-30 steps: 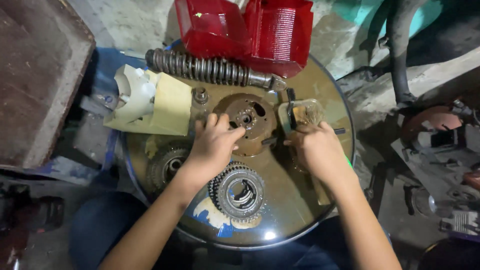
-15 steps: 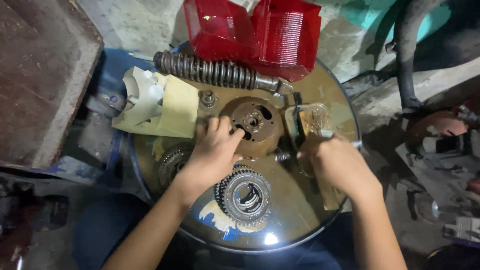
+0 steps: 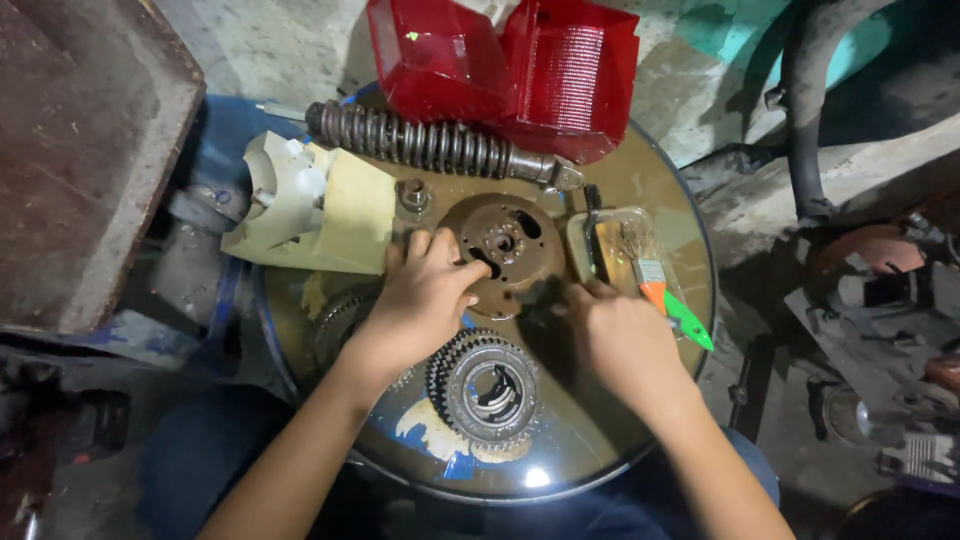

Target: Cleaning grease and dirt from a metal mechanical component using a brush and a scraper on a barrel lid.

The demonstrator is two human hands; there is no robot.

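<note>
Red covers [image 3: 505, 70] cut off by the top edge, lower rim of the rusty disc [image 3: 505, 245] hidden under both hands, right hand [image 3: 620, 340] covering the brush handle [image 3: 680, 315], whatever its fingertips pinch too dark to tell

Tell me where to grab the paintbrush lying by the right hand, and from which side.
Grip the paintbrush by its green handle, which points down and right past the right hand, coming from the right side of the drum top. The bristle end lies up-left in the clear tray and looks messy, while the handle tip looks free and unobstructed.
</note>
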